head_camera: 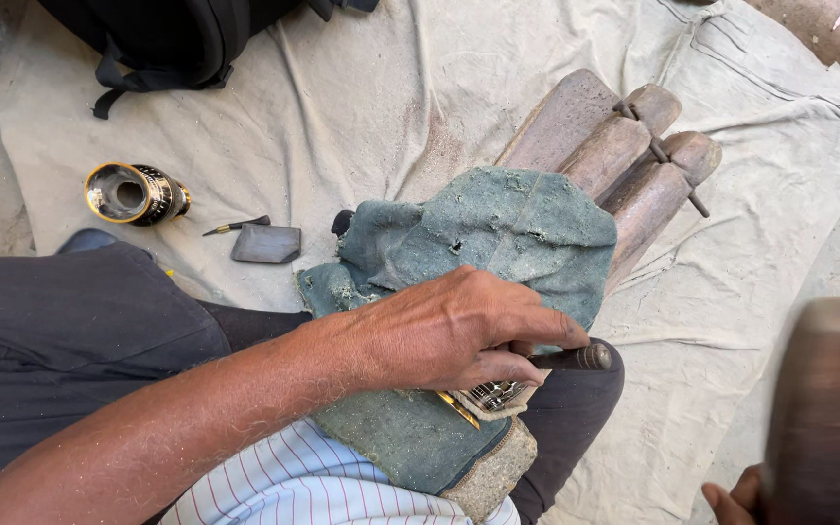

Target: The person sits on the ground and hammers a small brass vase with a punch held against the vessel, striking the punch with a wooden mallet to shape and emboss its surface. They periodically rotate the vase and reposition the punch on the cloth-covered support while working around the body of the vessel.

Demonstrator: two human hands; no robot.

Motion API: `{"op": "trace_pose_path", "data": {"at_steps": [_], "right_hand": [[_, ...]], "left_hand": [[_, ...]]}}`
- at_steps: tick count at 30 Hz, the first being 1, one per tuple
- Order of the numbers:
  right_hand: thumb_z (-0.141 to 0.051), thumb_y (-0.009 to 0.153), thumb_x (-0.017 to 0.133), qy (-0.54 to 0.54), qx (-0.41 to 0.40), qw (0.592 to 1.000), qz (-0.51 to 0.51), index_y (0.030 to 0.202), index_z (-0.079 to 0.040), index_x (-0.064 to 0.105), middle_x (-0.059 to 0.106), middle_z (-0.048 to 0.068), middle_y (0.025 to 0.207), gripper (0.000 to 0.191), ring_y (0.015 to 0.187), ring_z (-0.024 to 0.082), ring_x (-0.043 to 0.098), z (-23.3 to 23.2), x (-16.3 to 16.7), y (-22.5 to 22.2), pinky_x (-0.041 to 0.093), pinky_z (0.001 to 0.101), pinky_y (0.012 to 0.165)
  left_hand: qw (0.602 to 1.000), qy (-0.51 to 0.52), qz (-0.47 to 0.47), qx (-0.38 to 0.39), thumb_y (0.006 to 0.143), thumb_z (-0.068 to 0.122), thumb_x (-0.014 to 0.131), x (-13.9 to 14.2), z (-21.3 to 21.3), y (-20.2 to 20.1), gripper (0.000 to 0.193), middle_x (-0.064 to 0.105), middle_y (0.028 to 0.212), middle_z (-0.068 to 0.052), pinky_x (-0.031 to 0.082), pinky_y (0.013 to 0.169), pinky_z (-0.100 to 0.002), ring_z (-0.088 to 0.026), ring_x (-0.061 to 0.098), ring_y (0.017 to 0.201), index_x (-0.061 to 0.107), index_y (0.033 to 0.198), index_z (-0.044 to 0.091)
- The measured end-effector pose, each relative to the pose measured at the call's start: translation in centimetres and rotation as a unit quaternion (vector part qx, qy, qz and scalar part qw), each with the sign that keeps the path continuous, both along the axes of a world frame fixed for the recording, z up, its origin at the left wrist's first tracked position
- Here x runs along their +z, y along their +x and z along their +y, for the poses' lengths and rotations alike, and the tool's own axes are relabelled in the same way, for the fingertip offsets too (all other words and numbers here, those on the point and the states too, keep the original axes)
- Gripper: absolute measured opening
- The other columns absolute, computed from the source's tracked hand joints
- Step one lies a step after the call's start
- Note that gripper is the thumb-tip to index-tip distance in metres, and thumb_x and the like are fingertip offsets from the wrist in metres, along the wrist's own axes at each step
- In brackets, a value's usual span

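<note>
The left hand [459, 335] pinches a chisel [576, 358], tip set on the engraved workpiece [493, 394], which rests on a green cloth [478, 233] over the lap for padding. The right hand [731, 501], mostly out of frame, grips a blurred mallet [828, 408] raised beside the chisel.

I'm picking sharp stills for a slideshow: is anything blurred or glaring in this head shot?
Head view: the mallet in the right hand is smeared by motion blur; the left hand with its punch and the green cloth are sharp; light is soft and even, no glare.
</note>
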State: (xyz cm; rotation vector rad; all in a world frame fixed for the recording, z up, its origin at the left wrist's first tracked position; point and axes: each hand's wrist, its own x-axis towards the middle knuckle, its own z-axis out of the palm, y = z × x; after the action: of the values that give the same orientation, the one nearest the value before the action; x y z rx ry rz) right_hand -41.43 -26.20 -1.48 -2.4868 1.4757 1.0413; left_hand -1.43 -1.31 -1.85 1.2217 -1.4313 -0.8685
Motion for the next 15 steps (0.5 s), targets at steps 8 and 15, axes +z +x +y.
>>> {"op": "trace_pose_path", "data": {"at_steps": [8,15], "right_hand": [[-0.026,0.082,0.088,0.001,0.006,1.000,0.012,0.062,-0.012,0.067,0.065,-0.001,0.055,0.032,0.062,0.013,0.070,-0.04,0.07,0.12,0.038,0.0405,0.112],[-0.026,0.082,0.088,-0.001,0.007,1.000,0.021,0.062,-0.012,0.068,0.065,-0.001,0.054,0.032,0.062,0.012,0.070,-0.08,0.23,0.03,0.037,0.0405,0.112]], "left_hand": [[1.000,0.009,-0.013,-0.026,0.080,0.019,0.083,-0.14,-0.69,0.03,0.048,0.077,0.094,-0.004,0.059,0.073,-0.034,-0.017,0.074,0.079,0.068,0.124,0.010],[1.000,-0.021,0.018,-0.014,0.087,0.020,0.081,-0.47,-0.02,0.35,0.046,0.075,0.092,-0.004,0.060,0.074,-0.033,-0.016,0.074,0.080,0.066,0.129,0.010]]}}
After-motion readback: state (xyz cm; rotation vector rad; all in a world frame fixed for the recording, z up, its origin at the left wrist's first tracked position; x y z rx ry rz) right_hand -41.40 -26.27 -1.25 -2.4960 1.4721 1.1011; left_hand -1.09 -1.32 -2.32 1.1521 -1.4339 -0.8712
